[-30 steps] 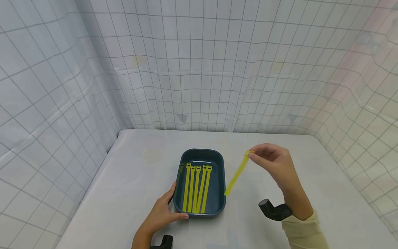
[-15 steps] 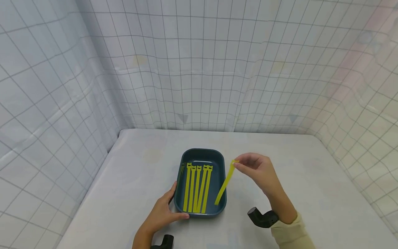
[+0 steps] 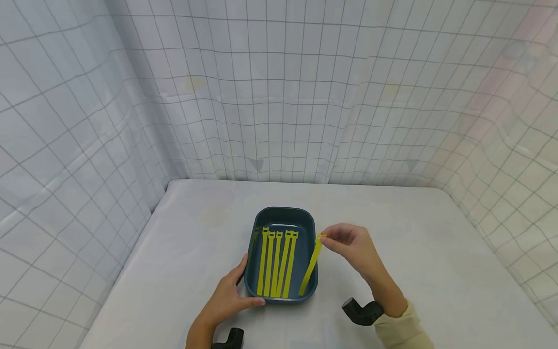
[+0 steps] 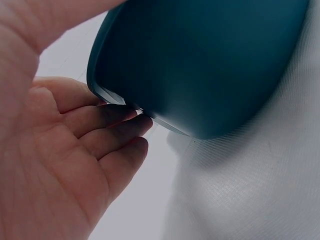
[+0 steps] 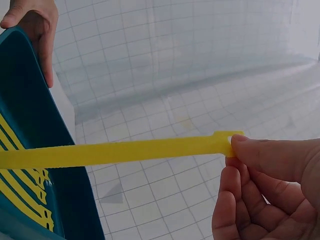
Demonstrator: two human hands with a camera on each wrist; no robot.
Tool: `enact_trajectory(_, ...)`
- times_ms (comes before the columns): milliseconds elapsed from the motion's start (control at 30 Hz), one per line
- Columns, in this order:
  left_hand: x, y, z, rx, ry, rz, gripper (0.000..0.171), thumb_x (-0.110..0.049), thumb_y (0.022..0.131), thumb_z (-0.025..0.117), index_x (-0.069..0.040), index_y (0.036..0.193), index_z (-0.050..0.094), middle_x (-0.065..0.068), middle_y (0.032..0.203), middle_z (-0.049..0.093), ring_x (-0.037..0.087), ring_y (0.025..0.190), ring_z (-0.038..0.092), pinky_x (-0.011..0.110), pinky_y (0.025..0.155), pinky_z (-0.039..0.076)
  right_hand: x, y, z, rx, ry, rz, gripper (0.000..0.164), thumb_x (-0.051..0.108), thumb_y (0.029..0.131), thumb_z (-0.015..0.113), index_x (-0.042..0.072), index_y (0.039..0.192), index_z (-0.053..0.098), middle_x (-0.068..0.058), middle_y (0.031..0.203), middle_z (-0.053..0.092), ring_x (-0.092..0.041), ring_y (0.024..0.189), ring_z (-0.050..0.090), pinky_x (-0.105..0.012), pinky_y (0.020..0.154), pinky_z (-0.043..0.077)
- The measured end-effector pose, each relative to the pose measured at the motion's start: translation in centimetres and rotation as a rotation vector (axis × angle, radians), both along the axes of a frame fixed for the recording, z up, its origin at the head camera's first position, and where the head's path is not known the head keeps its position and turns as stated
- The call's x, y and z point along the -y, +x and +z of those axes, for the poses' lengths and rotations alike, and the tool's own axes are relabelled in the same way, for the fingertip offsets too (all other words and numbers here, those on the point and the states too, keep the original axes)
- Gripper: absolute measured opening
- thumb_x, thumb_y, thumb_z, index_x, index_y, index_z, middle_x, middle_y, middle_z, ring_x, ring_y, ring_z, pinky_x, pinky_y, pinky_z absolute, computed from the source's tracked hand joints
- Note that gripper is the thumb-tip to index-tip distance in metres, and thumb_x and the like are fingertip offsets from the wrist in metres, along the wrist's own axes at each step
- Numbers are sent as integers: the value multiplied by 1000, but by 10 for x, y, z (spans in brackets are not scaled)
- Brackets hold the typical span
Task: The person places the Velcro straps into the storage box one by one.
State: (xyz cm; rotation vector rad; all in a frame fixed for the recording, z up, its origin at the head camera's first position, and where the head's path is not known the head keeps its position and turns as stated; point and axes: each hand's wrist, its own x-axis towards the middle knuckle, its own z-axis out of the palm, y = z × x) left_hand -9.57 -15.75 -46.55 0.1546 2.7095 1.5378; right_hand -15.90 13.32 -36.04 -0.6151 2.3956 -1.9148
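My left hand [image 3: 226, 296] holds the near left corner of a dark teal tray [image 3: 285, 210], thumb along the front edge and fingers against the left side. Several yellow hook-and-loop cable ties [image 3: 275, 266] lie lengthwise inside it, their slotted heads toward the far end. Between thumb and fingertips, my right hand [image 3: 352, 248] pinches another yellow cable tie [image 5: 150, 152] by its slotted head. That strap slopes down over the tray's right rim, its tail close over the bare right part of the tray floor. In the left wrist view, fingertips [image 4: 142, 122] meet the tray's underside edge.
The tray stands on a white-covered table [image 3: 209, 213]. White cloth with a grey grid [image 3: 279, 121] hangs behind it and on both sides. Black camera mounts [image 3: 363, 311] sit on both wrists.
My right hand has moved left and toward me, lowering the pinched cable tie from beside the tray to over its right part. The left hand and tray have stayed put.
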Motion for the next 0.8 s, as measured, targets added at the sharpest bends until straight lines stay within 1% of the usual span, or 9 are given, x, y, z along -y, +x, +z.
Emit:
enact_trajectory(133,0,0,-1,11,6,0,119,-45,55,85,-6,146,21,9,147,27,28,132,29,47,102,29,4,1,-5,19,4,13,17,14,83,69,0,93,67,-9,87,67,-28,79,62,-30,73,53)
enact_trajectory(267,-1,0,0,17,7,2,119,-46,55,86,-6,146,20,8,147,27,27,132,29,47,102,29,5,-3,-10,20,31,-2,18,15,83,70,1,93,67,-8,87,67,-26,79,62,-29,73,53)
enact_trajectory(433,-1,0,1,13,5,7,119,-46,55,86,-6,146,21,8,147,27,28,132,29,47,102,29,5,-13,-15,9,100,-26,20,19,83,70,2,93,67,-6,87,67,-20,79,62,-27,73,53)
enact_trajectory(633,-1,0,2,9,3,8,118,-45,56,86,-4,146,21,10,146,28,30,131,29,49,101,29,5,-29,-21,16,162,-43,18,17,83,69,2,93,68,-5,86,67,-18,78,61,-27,72,52)
enact_trajectory(800,-1,1,2,22,-1,10,118,-45,55,86,-7,146,21,10,147,27,29,132,29,48,102,29,7,-40,-26,29,198,-44,15,14,83,69,2,92,68,-5,85,67,-19,77,60,-29,71,52)
